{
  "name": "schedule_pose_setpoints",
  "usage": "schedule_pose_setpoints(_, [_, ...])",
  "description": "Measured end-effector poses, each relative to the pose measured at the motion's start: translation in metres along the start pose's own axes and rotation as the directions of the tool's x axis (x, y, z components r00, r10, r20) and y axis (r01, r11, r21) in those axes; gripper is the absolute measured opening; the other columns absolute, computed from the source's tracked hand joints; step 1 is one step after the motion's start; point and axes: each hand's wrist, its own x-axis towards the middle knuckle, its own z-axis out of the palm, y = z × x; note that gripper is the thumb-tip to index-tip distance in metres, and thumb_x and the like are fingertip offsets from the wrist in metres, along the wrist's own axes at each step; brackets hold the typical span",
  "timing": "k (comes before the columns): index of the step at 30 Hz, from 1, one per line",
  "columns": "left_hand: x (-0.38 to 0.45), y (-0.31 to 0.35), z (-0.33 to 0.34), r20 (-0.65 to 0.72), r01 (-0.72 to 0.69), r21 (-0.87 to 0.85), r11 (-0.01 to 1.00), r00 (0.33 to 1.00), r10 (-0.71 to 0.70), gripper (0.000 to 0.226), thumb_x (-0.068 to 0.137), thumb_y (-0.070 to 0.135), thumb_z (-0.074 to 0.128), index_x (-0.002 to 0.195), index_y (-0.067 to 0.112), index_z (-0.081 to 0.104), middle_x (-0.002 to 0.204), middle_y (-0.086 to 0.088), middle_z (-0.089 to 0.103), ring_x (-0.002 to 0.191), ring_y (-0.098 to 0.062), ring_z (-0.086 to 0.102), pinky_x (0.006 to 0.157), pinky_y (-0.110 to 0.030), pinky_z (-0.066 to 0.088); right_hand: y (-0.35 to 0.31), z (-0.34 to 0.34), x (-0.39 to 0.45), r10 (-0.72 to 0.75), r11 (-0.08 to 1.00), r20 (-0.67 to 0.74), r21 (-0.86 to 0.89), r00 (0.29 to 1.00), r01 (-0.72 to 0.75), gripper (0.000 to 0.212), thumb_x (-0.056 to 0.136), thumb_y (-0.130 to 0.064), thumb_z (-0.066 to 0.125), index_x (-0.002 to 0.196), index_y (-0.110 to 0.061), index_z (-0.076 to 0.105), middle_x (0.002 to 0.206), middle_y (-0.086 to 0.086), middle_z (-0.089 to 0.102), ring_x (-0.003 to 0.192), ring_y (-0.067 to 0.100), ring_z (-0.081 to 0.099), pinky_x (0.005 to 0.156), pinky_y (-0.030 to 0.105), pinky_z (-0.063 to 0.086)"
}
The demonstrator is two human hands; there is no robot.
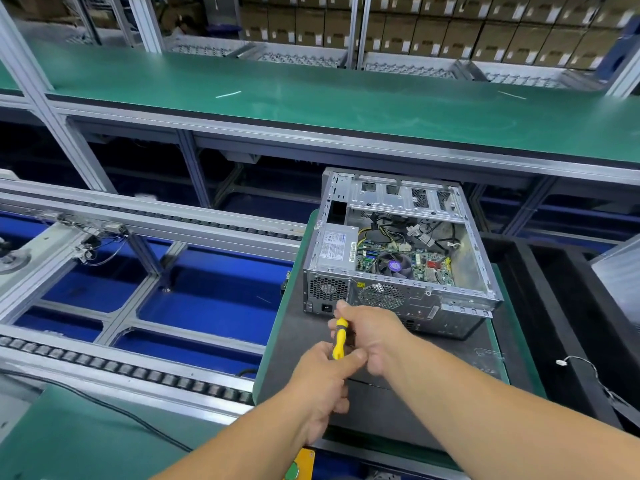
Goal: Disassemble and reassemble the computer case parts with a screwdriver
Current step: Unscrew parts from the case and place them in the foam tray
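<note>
Head view. One computer case (398, 258) is seen lying on the dark worktop (294, 327), just beyond the fingers, its side panel already off and the board, fan and cables exposed. One yellow screwdriver (338, 341) is held between two hands: the left hand (323, 382) is curled round the handle's lower end, the right hand (372, 334) is wrapped round its upper part, the tip directed at the rear panel. Disassembly is judged begun; screws not discernible, reassembly is judged outstanding.
</note>
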Motion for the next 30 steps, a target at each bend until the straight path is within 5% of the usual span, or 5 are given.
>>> schedule_pose_setpoints(6, [-0.004, 0.005, -0.002, 0.153, 0.195, -0.365, 0.911, 0.977, -0.148, 0.040, 0.099, 0.052, 0.057, 0.073, 0.022, 0.047, 0.065, -0.001, 0.022, 0.056, -0.015, 0.013, 0.048, -0.027, 0.015, -0.001, -0.003, -0.004, 0.080, 0.997, 0.054, 0.011, 0.995, -0.081, 0.030, 0.110, -0.031, 0.045, 0.110, -0.014, 0.071, 0.096, 0.003, 0.081, 0.070, 0.014, 0.074, 0.043, 0.020, 0.047])
schedule_pose_setpoints(11, [-0.001, 0.003, 0.001, 0.110, 0.093, -0.299, 0.950, 0.992, -0.062, 0.023, 0.103, 0.037, 0.058, 0.088, 0.020, 0.052, 0.065, 0.000, 0.020, 0.055, -0.013, 0.013, 0.049, -0.027, 0.014, -0.009, 0.004, 0.000, 0.079, 0.997, 0.004, -0.021, 0.997, -0.079, 0.018, 0.098, -0.032, 0.070, 0.103, -0.015, 0.070, 0.079, 0.000, 0.078, 0.061, 0.015, 0.068, 0.059, 0.027, 0.047])
schedule_pose_setpoints(18, [-0.005, 0.004, 0.001, 0.150, 0.169, -0.442, 0.881, 0.982, -0.113, 0.034, 0.097, 0.048, 0.062, 0.082, 0.019, 0.057, 0.065, -0.002, 0.026, 0.055, -0.015, 0.016, 0.049, -0.028, 0.017, -0.012, 0.003, 0.004, 0.074, 0.996, 0.064, 0.039, 0.995, -0.077, 0.034, 0.112, -0.034, 0.039, 0.110, -0.016, 0.068, 0.097, 0.001, 0.081, 0.075, 0.013, 0.077, 0.061, 0.026, 0.047])
schedule_pose_setpoints(24, [-0.003, 0.001, 0.003, 0.110, 0.122, -0.402, 0.907, 0.990, -0.084, 0.022, 0.103, 0.034, 0.055, 0.096, 0.013, 0.051, 0.064, -0.001, 0.028, 0.054, -0.014, 0.018, 0.048, -0.027, 0.019, -0.016, 0.004, 0.000, 0.054, 0.998, -0.012, -0.010, 0.998, -0.054, 0.018, 0.097, -0.030, 0.072, 0.093, -0.013, 0.069, 0.073, 0.000, 0.074, 0.059, 0.015, 0.063, 0.053, 0.025, 0.044])
schedule_pose_setpoints(30, [-0.006, 0.003, 0.005, 0.136, 0.165, -0.459, 0.873, 0.984, -0.115, 0.034, 0.097, 0.047, 0.062, 0.097, 0.014, 0.054, 0.064, -0.003, 0.030, 0.054, -0.015, 0.021, 0.048, -0.027, 0.022, -0.015, 0.006, 0.003, 0.058, 0.996, -0.005, 0.062, 0.998, -0.057, 0.021, 0.109, -0.026, 0.051, 0.100, -0.015, 0.066, 0.077, 0.000, 0.079, 0.061, 0.008, 0.073, 0.061, 0.029, 0.041])
